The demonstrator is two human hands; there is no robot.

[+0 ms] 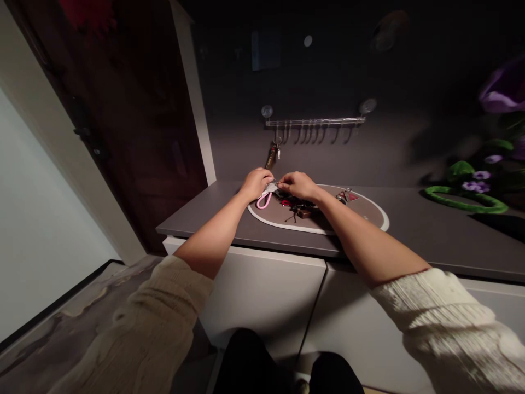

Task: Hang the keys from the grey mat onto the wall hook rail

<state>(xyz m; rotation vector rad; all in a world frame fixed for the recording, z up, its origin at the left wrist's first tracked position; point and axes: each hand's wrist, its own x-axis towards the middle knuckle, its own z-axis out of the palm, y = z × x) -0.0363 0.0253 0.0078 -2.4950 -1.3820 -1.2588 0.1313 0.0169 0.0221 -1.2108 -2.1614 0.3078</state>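
Both hands meet over the left part of an oval brown mat (375, 217) with a white rim. My left hand (256, 184) is closed on a keychain with a whitish body and a pink loop strap (263, 202) that hangs below the fingers. From the other side, my right hand (300, 185) pinches the metal ring end of the same keychain; its small parts are too fine to make out. Below the right hand and wrist lie dark keys and a brown key fob (304, 212), partly covered. More keys with a reddish tag (349, 195) rest farther right.
A clear hook rail (315, 122) is fixed to the dark wall, with a brown strap keychain (270, 157) hanging at its left end. Purple flowers (476, 183) and a green ring (465, 203) stand right on the grey counter (410, 241). A dark door (123, 137) is left.
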